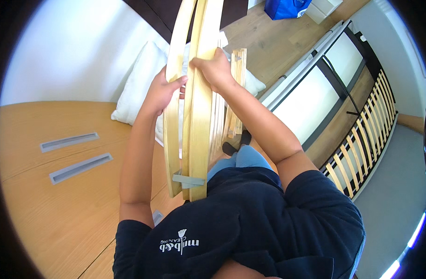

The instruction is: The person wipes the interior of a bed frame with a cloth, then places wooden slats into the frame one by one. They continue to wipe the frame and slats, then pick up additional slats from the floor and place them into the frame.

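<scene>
Both hands hold a bundle of long, slightly curved pale wooden bed slats (197,130) upright in front of my body. A strip of grey tape (189,180) wraps the bundle near its lower end. My left hand (163,92) is closed around the leftmost slat, its thumb across the front edge; a gap separates that slat from the others. Higher up, my right hand (215,70) grips the right-hand slats, fingers partly hidden behind them. Beyond my right forearm stands another taped bundle of slats (236,93).
At right, a bed frame (331,74) with a black metal mechanism and a row of slats (362,139) stands tilted. A wooden panel with grey recessed handles (80,168) lies left. White pillows (138,86) sit behind the bundle. A blue bag (285,8) rests on the wooden floor (264,42).
</scene>
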Demonstrator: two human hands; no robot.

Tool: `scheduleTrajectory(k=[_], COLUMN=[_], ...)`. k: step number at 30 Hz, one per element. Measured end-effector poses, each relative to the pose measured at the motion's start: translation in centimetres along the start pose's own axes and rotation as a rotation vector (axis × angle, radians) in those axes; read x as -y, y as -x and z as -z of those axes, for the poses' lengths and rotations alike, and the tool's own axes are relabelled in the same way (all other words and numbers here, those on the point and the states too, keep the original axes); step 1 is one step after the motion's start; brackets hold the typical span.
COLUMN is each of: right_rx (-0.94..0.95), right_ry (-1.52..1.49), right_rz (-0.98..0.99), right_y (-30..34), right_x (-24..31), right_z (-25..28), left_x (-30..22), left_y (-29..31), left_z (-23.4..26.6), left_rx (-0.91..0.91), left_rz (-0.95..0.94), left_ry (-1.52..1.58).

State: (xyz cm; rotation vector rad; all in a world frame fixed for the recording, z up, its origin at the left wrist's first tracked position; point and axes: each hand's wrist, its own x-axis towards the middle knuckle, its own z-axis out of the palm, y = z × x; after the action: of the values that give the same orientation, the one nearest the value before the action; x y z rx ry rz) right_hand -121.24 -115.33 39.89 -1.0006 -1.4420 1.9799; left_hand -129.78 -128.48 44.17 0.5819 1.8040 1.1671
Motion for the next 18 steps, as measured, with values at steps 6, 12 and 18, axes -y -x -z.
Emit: scheduleTrajectory(k=[6,12,18], right_rx=[-0.085,-0.048,0.031], right_ry=[0.373,0.303,0.170], right_rz=[0.138,0.016,0.095], right_y=[-1.1,-4.7,-5.0], right_x=[-0.6,-6.8,-6.8], right_z=[1.4,1.5,0.9], left_x=[-2.0,0.4,-4.3], left_y=[-0.8,-3.6,-2.3], left_z=[-0.9,0.7,1.5], left_rx=[-0.079,-0.385,-0.365], left_rz=[0.067,-0.057,-0.042], left_ry=[0.141,-0.514,-0.479])
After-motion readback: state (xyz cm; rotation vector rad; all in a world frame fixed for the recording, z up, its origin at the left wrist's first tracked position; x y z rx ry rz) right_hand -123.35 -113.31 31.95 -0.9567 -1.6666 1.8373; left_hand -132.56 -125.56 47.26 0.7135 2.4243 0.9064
